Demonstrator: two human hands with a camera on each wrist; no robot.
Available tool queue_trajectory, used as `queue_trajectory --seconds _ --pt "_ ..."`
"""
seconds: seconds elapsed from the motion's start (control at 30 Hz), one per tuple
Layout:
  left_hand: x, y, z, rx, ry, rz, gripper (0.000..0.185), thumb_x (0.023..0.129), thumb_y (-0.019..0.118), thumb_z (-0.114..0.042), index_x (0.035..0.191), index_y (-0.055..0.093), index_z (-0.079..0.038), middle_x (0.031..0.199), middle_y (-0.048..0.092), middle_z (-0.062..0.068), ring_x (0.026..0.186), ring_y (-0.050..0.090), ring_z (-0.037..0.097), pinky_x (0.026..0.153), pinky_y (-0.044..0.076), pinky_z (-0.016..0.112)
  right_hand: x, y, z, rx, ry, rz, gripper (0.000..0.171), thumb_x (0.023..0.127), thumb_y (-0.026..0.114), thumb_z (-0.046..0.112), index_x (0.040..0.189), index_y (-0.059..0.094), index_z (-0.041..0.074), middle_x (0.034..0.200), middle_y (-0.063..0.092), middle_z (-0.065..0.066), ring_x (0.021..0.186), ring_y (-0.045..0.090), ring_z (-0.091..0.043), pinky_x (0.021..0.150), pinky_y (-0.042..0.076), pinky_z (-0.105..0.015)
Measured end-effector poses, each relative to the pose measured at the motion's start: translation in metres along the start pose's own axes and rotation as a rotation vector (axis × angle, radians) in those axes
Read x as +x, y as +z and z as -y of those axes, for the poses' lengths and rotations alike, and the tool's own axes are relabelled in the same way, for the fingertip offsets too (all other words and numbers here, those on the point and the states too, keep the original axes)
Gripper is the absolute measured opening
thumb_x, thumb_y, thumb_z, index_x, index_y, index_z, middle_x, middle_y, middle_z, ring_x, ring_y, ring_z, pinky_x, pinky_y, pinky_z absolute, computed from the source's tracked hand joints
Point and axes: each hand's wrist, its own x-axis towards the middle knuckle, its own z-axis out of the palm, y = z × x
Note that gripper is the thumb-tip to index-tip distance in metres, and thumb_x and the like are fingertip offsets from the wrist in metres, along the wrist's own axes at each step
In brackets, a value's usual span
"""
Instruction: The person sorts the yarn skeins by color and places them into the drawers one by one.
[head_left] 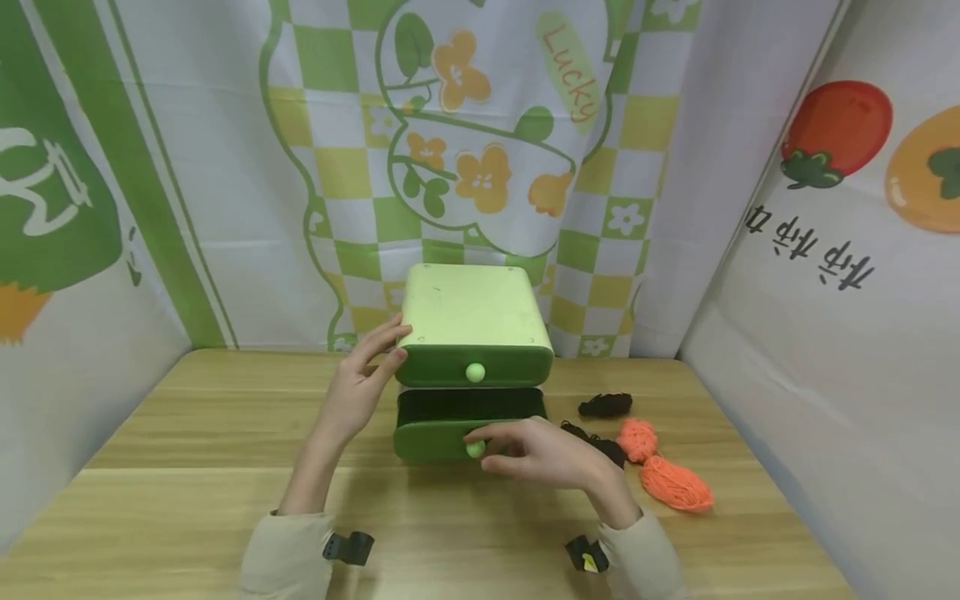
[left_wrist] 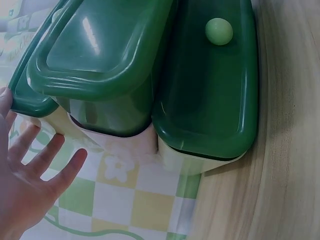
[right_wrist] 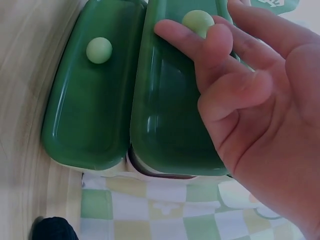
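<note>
A light green cabinet [head_left: 472,304] with dark green drawer fronts and round pale knobs stands at the back of the table. My left hand [head_left: 367,375] rests against its left side near the top drawer [head_left: 435,367], fingers nearly straight, thumb by the front edge. The middle drawer [head_left: 427,442] is pulled out, its inside dark. At its pale knob [right_wrist: 197,22] the fingers of my right hand [head_left: 540,454] curl round it, with the thumb just below in the head view. Under it, the bottom drawer [left_wrist: 210,100] sits pushed in, as does the top one.
To the right of the cabinet lie black yarn bundles [head_left: 606,405] and orange yarn [head_left: 675,483]. A patterned curtain [head_left: 480,225] hangs right behind the cabinet. Printed cloth walls [head_left: 810,333] border the wooden table [head_left: 187,475] on both sides.
</note>
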Motion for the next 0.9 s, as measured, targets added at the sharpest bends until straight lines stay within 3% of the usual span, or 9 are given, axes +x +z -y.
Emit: queue_trajectory --seconds 0.17,0.27,0.33,0.5,0.67,0.77,0.83,0.9 --pt "-0.005 -0.001 -0.011 0.003 -0.006 0.003 0.039 0.105 0.052 -0.022 0.142 0.054 -0.010 0.160 0.036 0.005 0.137 0.045 0.025 0.094 0.046 0.024 -0.003 0.005 0.000 -0.002 -0.013 0.016 0.039 0.100 0.061 0.032 0.138 0.059 0.023 0.112 0.071 0.011 0.077 0.063 -0.003 0.069 0.050 -0.020" --pt "-0.004 -0.001 -0.012 0.015 -0.007 0.006 0.039 0.105 0.052 -0.022 0.142 0.054 -0.009 0.160 0.036 0.007 0.137 0.046 0.025 0.095 0.047 0.029 -0.007 0.006 0.002 0.010 -0.010 0.036 0.040 0.100 0.061 0.033 0.139 0.058 0.024 0.114 0.071 0.010 0.080 0.064 -0.002 0.070 0.050 -0.020" --pt "-0.002 -0.001 -0.011 0.018 0.000 0.009 0.039 0.105 0.052 -0.022 0.142 0.054 -0.009 0.160 0.036 0.007 0.137 0.046 0.026 0.097 0.047 0.035 -0.010 0.005 0.004 0.032 -0.003 0.058 0.041 0.100 0.061 0.033 0.139 0.058 0.025 0.116 0.071 0.009 0.072 0.064 -0.004 0.064 0.052 -0.022" --pt "0.005 0.000 0.007 -0.010 0.015 0.004 0.039 0.105 0.052 -0.024 0.143 0.054 -0.017 0.160 0.036 -0.001 0.138 0.044 0.024 0.099 0.045 0.046 -0.019 0.002 0.010 0.089 0.009 0.137 0.045 0.100 0.060 0.033 0.143 0.053 0.025 0.116 0.071 0.007 0.043 0.052 -0.010 0.042 0.050 -0.033" --pt "0.009 0.001 0.021 -0.013 0.030 -0.008 0.037 0.104 0.053 -0.028 0.141 0.055 -0.028 0.158 0.037 -0.013 0.136 0.045 0.018 0.098 0.046 0.042 -0.024 -0.001 0.015 0.107 0.023 0.205 0.049 0.099 0.061 0.035 0.146 0.050 0.026 0.119 0.068 0.011 0.041 0.051 -0.014 0.046 0.053 -0.036" --pt "0.009 0.001 0.023 -0.014 0.038 -0.013 0.036 0.104 0.054 -0.030 0.140 0.056 -0.030 0.157 0.037 -0.015 0.136 0.046 0.017 0.097 0.047 0.038 -0.025 -0.002 0.017 0.123 0.033 0.229 0.050 0.099 0.061 0.035 0.147 0.049 0.026 0.124 0.066 0.010 0.046 0.055 -0.025 0.048 0.053 -0.031" --pt "0.009 0.001 0.024 -0.015 0.038 -0.015 0.036 0.104 0.053 -0.030 0.140 0.056 -0.030 0.157 0.038 -0.015 0.136 0.046 0.016 0.096 0.048 0.036 -0.026 -0.002 0.018 0.130 0.033 0.241 0.050 0.100 0.061 0.034 0.147 0.048 0.026 0.127 0.066 0.006 0.060 0.065 -0.022 0.049 0.053 -0.029" --pt "0.008 0.001 0.024 -0.016 0.037 -0.017 0.036 0.104 0.053 -0.030 0.140 0.057 -0.030 0.157 0.038 -0.015 0.136 0.046 0.016 0.096 0.048 0.036 -0.026 -0.001 0.019 0.112 0.028 0.246 0.051 0.100 0.061 0.034 0.148 0.047 0.026 0.130 0.065 0.003 0.078 0.070 -0.014 0.060 0.056 -0.026"
